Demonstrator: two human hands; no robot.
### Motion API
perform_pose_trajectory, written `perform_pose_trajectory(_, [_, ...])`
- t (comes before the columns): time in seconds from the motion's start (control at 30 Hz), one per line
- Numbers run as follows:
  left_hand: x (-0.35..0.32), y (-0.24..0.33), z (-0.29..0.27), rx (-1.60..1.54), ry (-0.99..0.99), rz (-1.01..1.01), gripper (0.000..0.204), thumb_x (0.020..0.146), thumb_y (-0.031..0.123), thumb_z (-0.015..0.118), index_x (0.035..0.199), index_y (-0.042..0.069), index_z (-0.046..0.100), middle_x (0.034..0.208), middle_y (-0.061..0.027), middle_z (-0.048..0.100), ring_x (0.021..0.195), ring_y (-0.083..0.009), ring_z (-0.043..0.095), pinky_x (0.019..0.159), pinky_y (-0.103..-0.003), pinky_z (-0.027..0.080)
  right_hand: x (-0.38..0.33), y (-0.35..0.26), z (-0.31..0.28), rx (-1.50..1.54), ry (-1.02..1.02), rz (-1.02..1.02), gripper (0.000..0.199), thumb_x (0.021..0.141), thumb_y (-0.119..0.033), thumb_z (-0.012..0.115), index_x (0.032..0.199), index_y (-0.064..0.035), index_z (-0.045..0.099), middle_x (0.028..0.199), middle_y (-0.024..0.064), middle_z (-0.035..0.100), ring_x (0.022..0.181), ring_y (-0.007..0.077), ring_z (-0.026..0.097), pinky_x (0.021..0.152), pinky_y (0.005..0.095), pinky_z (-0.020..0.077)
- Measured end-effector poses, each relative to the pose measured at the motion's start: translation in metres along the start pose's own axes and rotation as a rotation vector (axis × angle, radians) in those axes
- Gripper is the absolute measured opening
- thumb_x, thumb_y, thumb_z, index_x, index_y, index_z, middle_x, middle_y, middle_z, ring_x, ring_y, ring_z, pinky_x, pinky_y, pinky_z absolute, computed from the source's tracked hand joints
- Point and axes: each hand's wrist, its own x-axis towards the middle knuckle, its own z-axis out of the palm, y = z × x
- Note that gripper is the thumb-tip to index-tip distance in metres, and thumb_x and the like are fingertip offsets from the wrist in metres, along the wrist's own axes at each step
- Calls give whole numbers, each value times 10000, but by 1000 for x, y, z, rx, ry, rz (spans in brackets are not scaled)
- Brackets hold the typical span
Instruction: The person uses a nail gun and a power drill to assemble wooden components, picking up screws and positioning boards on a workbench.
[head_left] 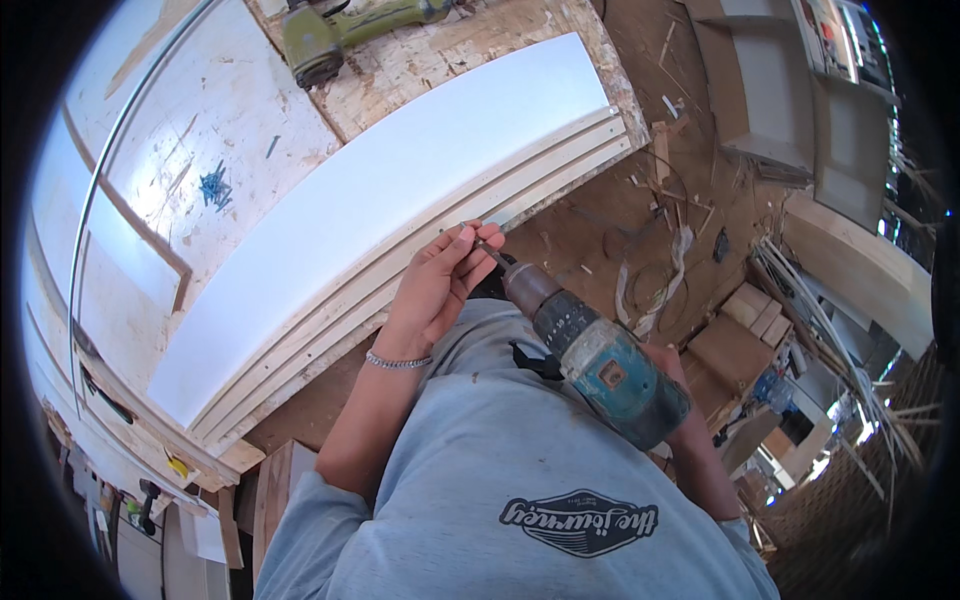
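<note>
A teal and black cordless drill (610, 370) is held across the front of my body, its chuck (528, 288) pointing up and left. My right hand (663, 362) grips its handle, mostly hidden behind the drill body. At the tip of the bit (490, 252), my left hand (440, 278) is closed in a pinch; something small may be between the fingers, too small to name. Just beyond lie several pale wooden strips (330, 350) with screw heads in them, along the near edge of a long white panel (380, 190) on the workbench (365, 105).
A green nail gun (335, 45) lies at the bench's far side. Several blue-green screws (215, 187) are piled on a white board at left, near a curved metal strip (110, 145). Scraps and cables litter the floor (600, 225); cabinet boxes (770, 90) stand at right.
</note>
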Motion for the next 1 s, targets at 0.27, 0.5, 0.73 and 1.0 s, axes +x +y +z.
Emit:
perform_pose_trajectory(0.27, [34, 7, -8, -246, -37, -78, 319, 1022, 115, 512, 1295, -49, 521, 1261, -130, 627, 1167, -191, 619, 1000, -299, 523, 14, -36, 21, -90, 150, -48, 464, 700, -187, 802, 1097, 13, 667, 952, 126, 704, 835, 162, 648, 819, 307, 505])
perform_pose_trajectory(0.5, [38, 12, -10, -316, -21, -86, 294, 1017, 80, 497, 1272, -62, 529, 1222, -134, 639, 1157, -209, 622, 1029, -328, 506, 23, -79, 18, -252, 114, 59, 427, 711, -201, 812, 1051, 10, 665, 904, 116, 705, 814, 139, 646, 790, 303, 514])
perform_pose_trajectory(0.73, [37, 15, -6, -346, -3, -86, 269, 1031, 98, 468, 1241, -46, 554, 1209, -130, 643, 1149, -186, 625, 1014, -305, 512, 31, -94, 11, -241, 67, 3, 406, 713, -167, 814, 1043, 16, 663, 878, 85, 700, 794, 94, 614, 768, 282, 506])
perform_pose_trajectory(1.0, [37, 22, 2, -416, 80, -81, 261, 1004, 39, 496, 1228, -91, 528, 1194, -156, 637, 1151, -220, 626, 1024, -331, 515, 39, -110, 10, -249, 52, 15, 414, 704, -154, 811, 1055, 13, 669, 869, 73, 705, 795, 83, 616, 754, 280, 503])
